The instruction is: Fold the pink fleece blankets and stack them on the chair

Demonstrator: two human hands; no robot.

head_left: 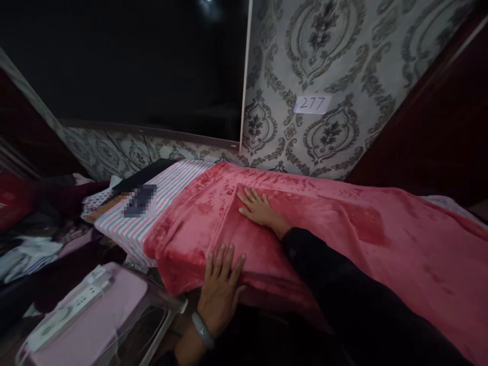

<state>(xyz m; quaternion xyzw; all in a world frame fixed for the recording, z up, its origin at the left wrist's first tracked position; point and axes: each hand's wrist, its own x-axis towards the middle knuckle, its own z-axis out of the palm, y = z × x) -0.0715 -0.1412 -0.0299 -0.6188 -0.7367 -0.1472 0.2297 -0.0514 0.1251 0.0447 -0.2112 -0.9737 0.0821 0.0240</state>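
Note:
A red plush blanket [305,218] lies spread over a long surface, with a crease running across its middle. My left hand [221,284], a bracelet [203,330] on its wrist, rests with fingers spread on the blanket's near edge. Farther back, my right hand [259,208] lies flat on top of the same blanket, fingers apart. Neither hand grips anything. A striped cloth [171,188] shows beyond the blanket's left end.
A dark television [152,66] hangs on the patterned wall above. A paper label [312,104] reads 277. At the lower left a power strip [72,310] lies on a pink stool [125,290]. Clothes [30,254] are heaped at the far left.

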